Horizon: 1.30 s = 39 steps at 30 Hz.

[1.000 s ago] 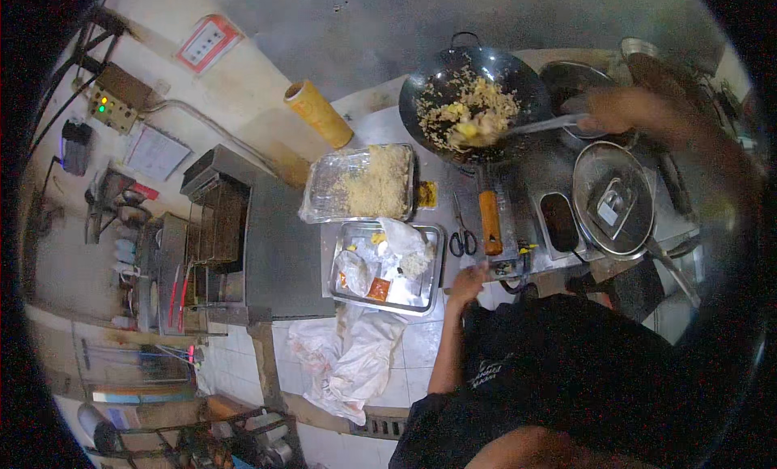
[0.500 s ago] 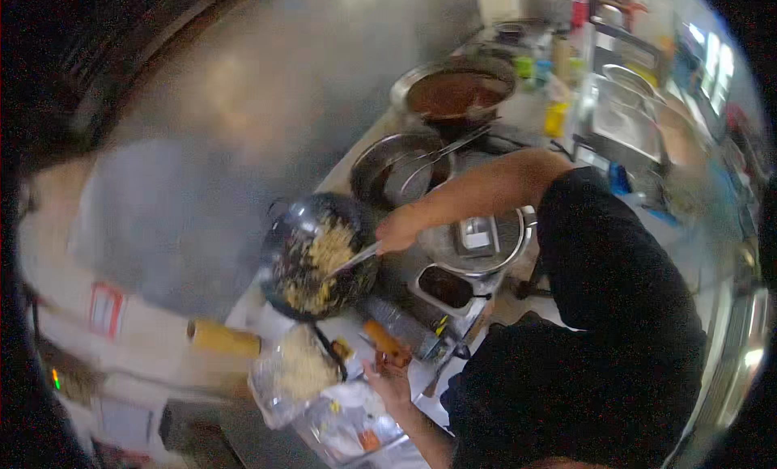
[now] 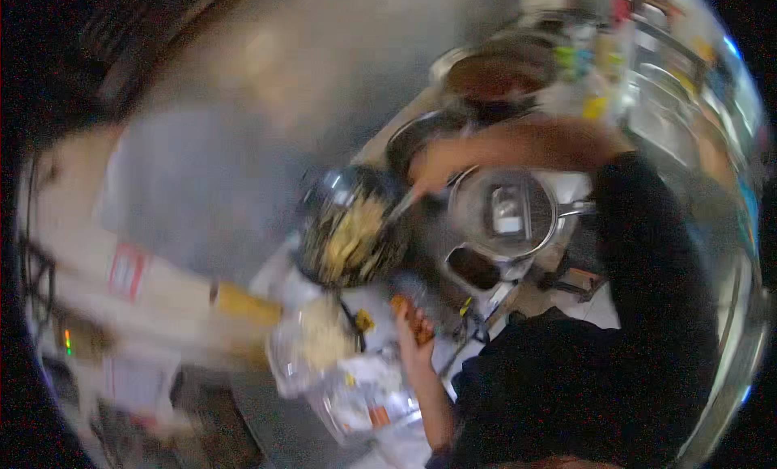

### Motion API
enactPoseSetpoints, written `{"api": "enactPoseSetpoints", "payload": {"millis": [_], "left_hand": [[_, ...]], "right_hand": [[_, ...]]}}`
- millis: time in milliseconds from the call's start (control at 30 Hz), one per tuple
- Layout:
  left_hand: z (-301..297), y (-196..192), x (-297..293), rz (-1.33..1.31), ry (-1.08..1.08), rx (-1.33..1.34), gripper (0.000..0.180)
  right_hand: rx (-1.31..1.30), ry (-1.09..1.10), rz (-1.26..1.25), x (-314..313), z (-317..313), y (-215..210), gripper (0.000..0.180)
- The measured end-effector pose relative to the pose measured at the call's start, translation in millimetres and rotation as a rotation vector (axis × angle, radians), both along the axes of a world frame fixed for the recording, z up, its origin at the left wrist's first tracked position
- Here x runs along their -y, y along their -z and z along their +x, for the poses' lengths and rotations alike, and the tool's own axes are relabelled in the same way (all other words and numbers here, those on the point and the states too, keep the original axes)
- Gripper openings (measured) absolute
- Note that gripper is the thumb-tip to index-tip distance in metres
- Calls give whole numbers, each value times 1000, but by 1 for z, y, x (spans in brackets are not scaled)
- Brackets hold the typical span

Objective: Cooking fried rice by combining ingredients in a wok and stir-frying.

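Note:
A dark wok point(image 3: 320, 214) holds pale yellow food point(image 3: 356, 230), perhaps rice or noodles, smeared by motion. My right hand point(image 3: 435, 165) reaches across from the right. Its fingers are closed round the handle of a metal cooking utensil point(image 3: 402, 204), whose far end goes into the wok; the kind of head it has is hidden. Near the wok's close side, my left hand point(image 3: 415, 348) is wrapped round a brown wooden handle point(image 3: 413, 317), which points toward the wok.
Beyond stand a large pan of reddish-brown liquid point(image 3: 502, 74) and a dark pot. A round steel strainer or pan point(image 3: 550, 234) and a dark sauce container point(image 3: 473, 267) lie right. Nearer are a clear bag of pale food point(image 3: 324, 339) and a yellow cylinder point(image 3: 247, 301).
The whole view has shifted, moving things rightward. My left hand has closed more fully round the wooden handle. The food in the wok looks more smeared and spread.

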State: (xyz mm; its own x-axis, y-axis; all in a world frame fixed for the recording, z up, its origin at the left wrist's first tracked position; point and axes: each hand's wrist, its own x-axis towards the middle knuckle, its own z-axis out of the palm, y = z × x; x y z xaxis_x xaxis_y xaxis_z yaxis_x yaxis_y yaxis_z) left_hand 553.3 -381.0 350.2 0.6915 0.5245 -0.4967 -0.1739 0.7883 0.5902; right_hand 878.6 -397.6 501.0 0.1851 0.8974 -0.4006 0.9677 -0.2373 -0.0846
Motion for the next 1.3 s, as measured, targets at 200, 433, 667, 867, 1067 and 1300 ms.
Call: {"api": "enactPoseSetpoints", "payload": {"millis": [200,433,667,867,1067,1300], "left_hand": [[20,-15,1,-82,122,78,29],[4,6,-5,-88,109,258,28],[-11,6,-8,-99,47,180,27],[13,-2,5,-59,112,224,28],[2,4,-5,-109,85,206,29],[2,12,-5,-113,106,250,30]], "right_hand": [[27,13,-74,29,39,-16,50],[367,51,26,10,-8,-2,52],[604,35,-81,-12,-33,-128,51],[400,-111,85,-21,-4,-48,45],[227,-119,132,-32,-6,-62,44],[-175,164,-23,22,-22,42,30]]}}
